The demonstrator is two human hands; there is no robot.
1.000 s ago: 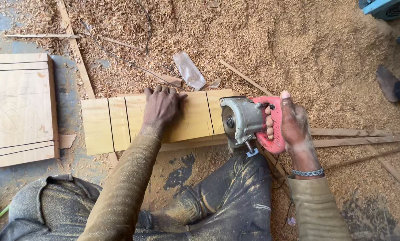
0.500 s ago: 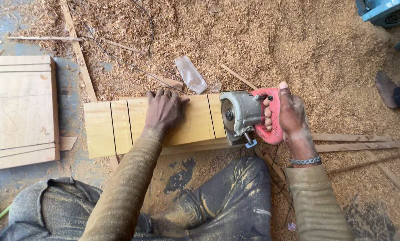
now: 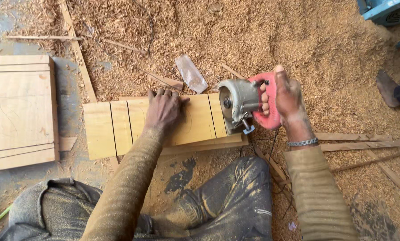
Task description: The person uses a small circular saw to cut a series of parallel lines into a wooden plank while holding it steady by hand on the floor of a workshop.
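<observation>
A yellow wooden board (image 3: pixel 115 129) with dark lines cut across it lies on the sawdust-covered ground in front of my knees. My left hand (image 3: pixel 163 109) presses flat on the middle of the board, fingers spread. My right hand (image 3: pixel 285 96) grips the red handle of a grey handheld circular saw (image 3: pixel 238 102), which sits on the board's right end. A metal bracelet circles my right wrist.
A larger wooden panel (image 3: pixel 17 111) lies at the left. Thin wooden strips (image 3: pixel 356 145) lie at the right, another strip (image 3: pixel 77 51) at upper left. A clear plastic scrap (image 3: pixel 191 73) rests beyond the board. Blue machine (image 3: pixel 387 9) at top right. Another person's foot (image 3: pixel 387 87) at the right edge.
The saw and my right hand have shifted slightly further along the board's right end, away from me. My left hand stays pressed on the board.
</observation>
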